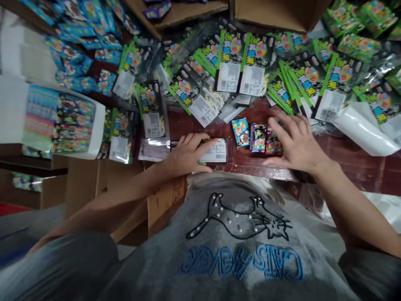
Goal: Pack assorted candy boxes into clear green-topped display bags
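Note:
My left hand [191,154] rests on a flat package with a white label [216,151] at the table's front edge, fingers spread over its left part. To the right of that package lie a blue small box [241,132], tilted slightly, a purple small box [258,138] and a red small box [273,143]. The purple and red boxes stand side by side. Around the right side of the red box is my right hand [296,144], its thumb and fingers apart; the fingertips are near the box, and whether they touch it cannot be made out.
Flat black and green packages [257,62] cover the back of the dark red table [360,161]. A white box [99,125] of upright packs stands at the left, blue packets [75,62] behind it. Cardboard boxes [275,14] are at the back; clear plastic wrap [360,129] lies right.

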`<state>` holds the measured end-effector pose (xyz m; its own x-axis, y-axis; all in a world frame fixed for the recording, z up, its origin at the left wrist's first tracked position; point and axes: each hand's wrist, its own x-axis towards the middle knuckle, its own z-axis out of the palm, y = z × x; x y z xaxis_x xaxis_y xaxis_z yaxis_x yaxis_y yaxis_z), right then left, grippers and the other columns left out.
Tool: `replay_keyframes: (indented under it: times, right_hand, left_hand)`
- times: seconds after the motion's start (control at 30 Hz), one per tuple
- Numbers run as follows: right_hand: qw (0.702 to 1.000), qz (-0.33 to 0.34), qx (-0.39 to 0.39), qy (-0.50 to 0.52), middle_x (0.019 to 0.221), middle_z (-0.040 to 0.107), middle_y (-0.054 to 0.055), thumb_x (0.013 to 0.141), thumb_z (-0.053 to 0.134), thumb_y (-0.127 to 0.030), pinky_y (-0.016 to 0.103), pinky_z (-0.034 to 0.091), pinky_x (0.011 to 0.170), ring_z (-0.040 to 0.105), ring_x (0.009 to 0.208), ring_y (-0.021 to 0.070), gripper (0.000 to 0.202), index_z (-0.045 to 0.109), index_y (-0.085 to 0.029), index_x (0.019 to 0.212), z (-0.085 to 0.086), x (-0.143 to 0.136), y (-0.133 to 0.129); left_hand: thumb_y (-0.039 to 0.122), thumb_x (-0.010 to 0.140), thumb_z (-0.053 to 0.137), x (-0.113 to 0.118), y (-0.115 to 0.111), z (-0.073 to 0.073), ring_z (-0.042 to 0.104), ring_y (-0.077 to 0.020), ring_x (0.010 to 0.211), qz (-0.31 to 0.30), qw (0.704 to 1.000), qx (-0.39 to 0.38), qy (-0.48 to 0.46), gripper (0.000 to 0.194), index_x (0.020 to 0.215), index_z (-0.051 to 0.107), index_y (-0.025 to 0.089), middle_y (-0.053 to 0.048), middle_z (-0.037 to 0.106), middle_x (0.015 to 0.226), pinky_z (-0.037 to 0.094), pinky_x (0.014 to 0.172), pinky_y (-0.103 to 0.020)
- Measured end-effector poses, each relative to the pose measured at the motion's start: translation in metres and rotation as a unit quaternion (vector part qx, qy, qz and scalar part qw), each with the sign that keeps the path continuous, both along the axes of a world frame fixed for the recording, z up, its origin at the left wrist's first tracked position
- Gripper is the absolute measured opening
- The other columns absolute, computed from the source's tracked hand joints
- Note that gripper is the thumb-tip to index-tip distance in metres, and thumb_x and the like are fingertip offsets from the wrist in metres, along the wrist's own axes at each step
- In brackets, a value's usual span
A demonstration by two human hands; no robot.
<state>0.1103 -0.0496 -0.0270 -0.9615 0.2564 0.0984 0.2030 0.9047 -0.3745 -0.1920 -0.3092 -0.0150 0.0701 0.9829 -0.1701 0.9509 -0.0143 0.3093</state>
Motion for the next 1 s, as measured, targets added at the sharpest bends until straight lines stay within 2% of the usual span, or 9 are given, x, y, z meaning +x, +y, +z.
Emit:
replay_keyframes:
  times: [0.1,0.23,0.33,0.47,0.57,0.63,0.8,0.9,1.0]
  right_hand:
    - [0.997,0.076,-0.018,-0.011,0.179,0.033,0.014,0.092,0.060,-0.079,0.073,0.029,0.126,0.035,0.158,0.0475,0.093,0.037,-0.030,0.168,0.001,-0.042,-0.012]
    - [0.993,0.105,-0.047,0.001,0.163,0.050,0.022,0.100,0.055,-0.060,0.065,0.043,0.117,0.047,0.146,0.0434,0.070,0.053,-0.017,0.155,-0.012,-0.073,-0.013]
    - [0.998,0.057,-0.042,0.004,0.149,0.058,0.024,0.095,0.061,-0.066,0.067,0.046,0.111,0.054,0.133,0.0446,0.077,0.056,-0.014,0.151,-0.015,-0.078,-0.015]
    - [1.000,-0.019,-0.003,0.000,0.145,0.061,0.021,0.089,0.065,-0.075,0.077,0.038,0.113,0.054,0.131,0.0489,0.081,0.057,-0.021,0.149,-0.003,-0.081,-0.025]
    - [1.000,-0.009,0.019,0.007,0.146,0.060,0.018,0.090,0.069,-0.068,0.080,0.028,0.119,0.051,0.136,0.0488,0.073,0.058,-0.027,0.149,0.013,-0.087,-0.030]
    - [1.000,0.000,0.024,0.002,0.145,0.058,0.017,0.088,0.074,-0.061,0.081,0.029,0.118,0.050,0.135,0.0489,0.067,0.063,-0.029,0.145,0.023,-0.094,-0.031]
    - [0.994,-0.086,-0.026,0.054,0.134,0.054,0.020,0.093,0.071,-0.056,0.065,0.047,0.110,0.051,0.132,0.0434,0.055,0.065,-0.021,0.134,0.038,-0.121,-0.045]
    - [0.982,-0.148,-0.074,0.091,0.122,0.056,0.017,0.103,0.053,-0.062,0.062,0.050,0.106,0.055,0.126,0.0391,0.050,0.060,-0.021,0.130,0.035,-0.135,-0.063]
    - [0.957,-0.210,-0.121,0.158,0.108,0.058,0.013,0.110,0.039,-0.054,0.055,0.054,0.100,0.061,0.110,0.0324,0.038,0.056,-0.023,0.122,0.027,-0.144,-0.080]
  left_hand:
    - [0.071,0.077,0.087,0.010,-0.004,-0.003,0.055,-0.0431,0.132,0.029,0.999,0.022,-0.008,0.105,0.163,0.050,0.022,-0.022,0.058,0.152,0.045,0.111,-0.056]
    - [0.056,0.086,0.085,0.019,-0.012,-0.001,0.053,-0.0405,0.136,0.055,0.998,0.029,-0.009,0.090,0.161,0.050,0.022,-0.020,0.059,0.153,0.043,0.113,-0.053]
    - [0.053,0.086,0.085,0.022,-0.018,0.001,0.054,-0.0391,0.134,0.081,0.996,0.040,-0.009,0.087,0.160,0.052,0.021,-0.018,0.062,0.148,0.044,0.112,-0.052]
    - [0.050,0.085,0.085,0.024,-0.021,0.004,0.055,-0.0387,0.132,0.096,0.994,0.043,-0.002,0.087,0.159,0.051,0.021,-0.017,0.062,0.148,0.046,0.110,-0.051]
    - [0.051,0.085,0.085,0.026,-0.024,0.005,0.055,-0.0388,0.130,0.104,0.994,0.038,0.001,0.086,0.158,0.052,0.021,-0.017,0.063,0.147,0.047,0.109,-0.051]
    - [0.054,0.085,0.084,0.030,-0.027,0.003,0.056,-0.0395,0.129,0.112,0.993,0.037,0.002,0.088,0.159,0.050,0.020,-0.018,0.062,0.146,0.047,0.108,-0.053]
    - [0.052,0.078,0.089,0.047,-0.027,-0.001,0.058,-0.0408,0.129,0.226,0.971,0.078,-0.005,0.110,0.164,0.034,0.010,-0.022,0.059,0.140,0.050,0.112,-0.055]
    - [0.044,0.076,0.092,0.060,-0.016,0.005,0.059,-0.0394,0.132,0.282,0.952,0.114,-0.024,0.114,0.165,0.028,0.010,-0.022,0.055,0.142,0.054,0.111,-0.052]
    - [0.043,0.078,0.093,0.070,0.001,0.013,0.059,-0.0395,0.134,0.305,0.942,0.136,-0.040,0.114,0.165,0.026,0.012,-0.021,0.054,0.143,0.056,0.111,-0.051]
